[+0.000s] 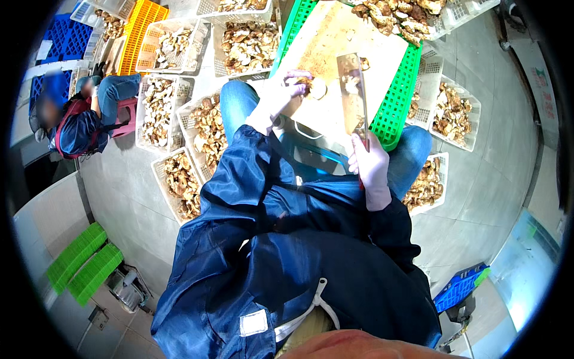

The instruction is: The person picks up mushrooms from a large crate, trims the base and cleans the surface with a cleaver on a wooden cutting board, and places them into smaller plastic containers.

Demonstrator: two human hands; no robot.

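My left hand (284, 94), in a pale glove, pinches a brown mushroom piece (306, 84) on the left part of the cutting board (354, 27). A round, pale cut face (318, 89) shows just right of those fingers. In my right gloved hand (371, 159) is the handle of a broad-bladed cleaver (352, 89). Its blade points away from me over the board, apart from the left hand. Beyond the blade's right edge lies a small mushroom piece (364, 64). The board rests across a green plastic crate (397, 101) between my knees.
A white basket (462, 15) heaped with mushrooms stands at the board's far right. More mushroom-filled baskets (183, 83) line the floor on my left, others (473, 119) on my right. At far left a co-worker (83, 121) sits on a pink stool (128, 117) beside an orange crate (139, 33).
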